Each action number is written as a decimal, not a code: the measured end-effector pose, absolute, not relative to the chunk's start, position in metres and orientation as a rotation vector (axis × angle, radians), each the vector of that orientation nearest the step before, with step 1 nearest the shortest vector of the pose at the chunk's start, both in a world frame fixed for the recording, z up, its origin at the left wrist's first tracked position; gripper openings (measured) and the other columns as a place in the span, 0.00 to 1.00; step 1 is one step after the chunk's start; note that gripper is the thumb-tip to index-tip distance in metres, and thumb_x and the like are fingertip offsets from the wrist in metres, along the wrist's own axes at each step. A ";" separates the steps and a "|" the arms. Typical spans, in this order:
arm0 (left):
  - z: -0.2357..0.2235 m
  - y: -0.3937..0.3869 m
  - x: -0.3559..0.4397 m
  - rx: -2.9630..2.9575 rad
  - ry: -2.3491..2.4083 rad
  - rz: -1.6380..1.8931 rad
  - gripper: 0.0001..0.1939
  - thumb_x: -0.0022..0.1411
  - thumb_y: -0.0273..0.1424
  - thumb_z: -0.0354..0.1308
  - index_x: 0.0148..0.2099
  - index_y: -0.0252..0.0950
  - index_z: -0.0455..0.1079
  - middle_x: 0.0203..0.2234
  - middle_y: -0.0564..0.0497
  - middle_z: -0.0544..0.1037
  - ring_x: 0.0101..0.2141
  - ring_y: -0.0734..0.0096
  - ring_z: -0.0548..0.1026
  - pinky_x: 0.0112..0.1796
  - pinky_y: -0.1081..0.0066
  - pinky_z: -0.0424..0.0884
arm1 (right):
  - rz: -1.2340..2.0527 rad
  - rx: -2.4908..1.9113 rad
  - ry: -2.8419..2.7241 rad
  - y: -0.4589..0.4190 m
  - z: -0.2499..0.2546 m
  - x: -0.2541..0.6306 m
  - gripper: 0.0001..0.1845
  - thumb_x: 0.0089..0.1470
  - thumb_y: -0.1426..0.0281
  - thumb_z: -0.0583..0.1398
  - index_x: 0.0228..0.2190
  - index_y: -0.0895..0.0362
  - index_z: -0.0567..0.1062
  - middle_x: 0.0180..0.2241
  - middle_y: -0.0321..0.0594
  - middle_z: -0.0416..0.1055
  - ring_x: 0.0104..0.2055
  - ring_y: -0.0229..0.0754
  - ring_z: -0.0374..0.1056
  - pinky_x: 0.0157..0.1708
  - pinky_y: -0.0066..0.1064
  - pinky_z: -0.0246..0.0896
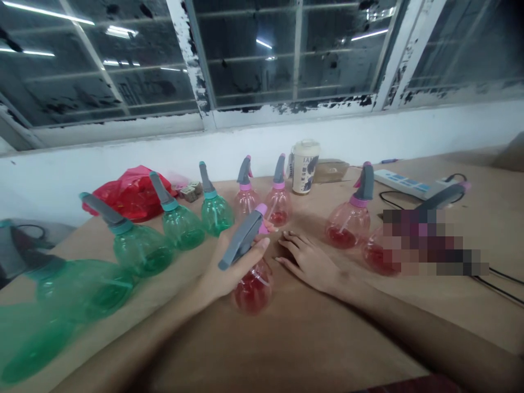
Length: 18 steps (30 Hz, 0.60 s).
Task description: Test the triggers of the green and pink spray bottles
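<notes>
My left hand (233, 267) is wrapped round the upper part of a pink spray bottle (252, 292) with a grey and pink spray head. Red liquid shows in the lower part of this clear pink bottle, which stands in front of me. To its right, my right hand (309, 259) lies on the table with its fingers loosely spread, holding nothing. Beyond my hands stand two more pink spray bottles (279, 207) with grey heads. Farther right is another pink spray bottle (347, 224), also with red liquid inside.
Several green spray bottles (145, 248) line the left side of the table (286, 349). A red plastic bag (126, 194) lies behind them. At the back are a paper cup (305, 166) and a cardboard piece (331, 170). A white power strip (409, 184) with black cables lies right.
</notes>
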<state>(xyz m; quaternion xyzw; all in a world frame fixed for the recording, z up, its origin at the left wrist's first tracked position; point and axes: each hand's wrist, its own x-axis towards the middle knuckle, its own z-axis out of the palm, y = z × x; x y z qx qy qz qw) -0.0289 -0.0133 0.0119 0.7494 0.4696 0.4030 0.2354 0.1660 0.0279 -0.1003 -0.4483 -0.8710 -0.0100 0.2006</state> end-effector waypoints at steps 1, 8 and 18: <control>0.012 -0.013 -0.028 2.053 1.287 1.115 0.09 0.58 0.40 0.54 0.34 0.40 0.68 0.22 0.55 0.71 0.22 0.71 0.67 0.25 0.71 0.66 | -0.032 -1.251 -2.434 0.028 -0.100 0.166 0.25 0.61 0.60 0.52 0.51 0.66 0.69 0.55 0.54 0.66 0.59 0.53 0.59 0.57 0.45 0.56; 0.010 -0.011 -0.029 2.063 1.251 1.119 0.06 0.58 0.36 0.54 0.34 0.40 0.66 0.24 0.54 0.71 0.25 0.71 0.69 0.28 0.71 0.66 | -0.063 -1.225 -2.434 0.027 -0.098 0.166 0.25 0.61 0.60 0.52 0.51 0.67 0.69 0.54 0.56 0.66 0.58 0.52 0.59 0.57 0.45 0.55; 0.020 -0.018 -0.025 2.093 1.210 1.175 0.04 0.58 0.32 0.51 0.32 0.39 0.63 0.22 0.56 0.67 0.23 0.74 0.65 0.29 0.71 0.66 | -0.044 -1.172 -2.401 0.028 -0.104 0.168 0.24 0.61 0.59 0.51 0.50 0.64 0.70 0.53 0.55 0.67 0.58 0.52 0.61 0.56 0.48 0.58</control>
